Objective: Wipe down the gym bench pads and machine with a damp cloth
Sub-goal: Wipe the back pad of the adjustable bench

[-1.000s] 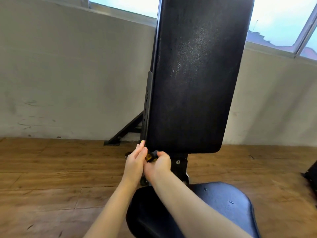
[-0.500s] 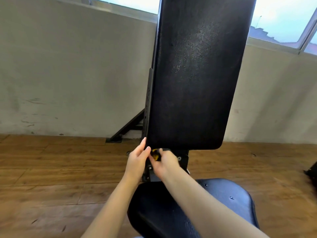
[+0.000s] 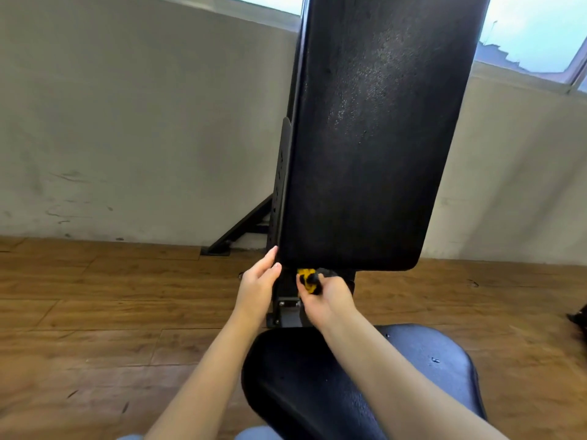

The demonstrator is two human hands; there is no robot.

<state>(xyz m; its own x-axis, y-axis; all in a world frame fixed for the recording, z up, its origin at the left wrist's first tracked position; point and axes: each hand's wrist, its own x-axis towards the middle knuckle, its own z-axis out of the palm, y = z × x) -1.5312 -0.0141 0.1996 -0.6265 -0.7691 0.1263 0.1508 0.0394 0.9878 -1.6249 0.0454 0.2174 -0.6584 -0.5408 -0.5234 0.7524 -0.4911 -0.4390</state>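
Observation:
A black back pad stands almost upright in front of me, above a black seat pad. Under the back pad's lower left corner sits a yellow and black adjustment knob on the black metal frame. My right hand grips that knob with curled fingers. My left hand lies with straight fingers against the lower left corner of the back pad. No cloth is in view.
A black support leg of the bench runs down to the wooden floor behind the pad. A pale wall with windows above stands close behind. A dark object shows at the right edge.
My hands have come slightly apart, so more of the yellow knob shows. The view has shifted a little, with the back pad sitting higher and looking more tilted in the frame.

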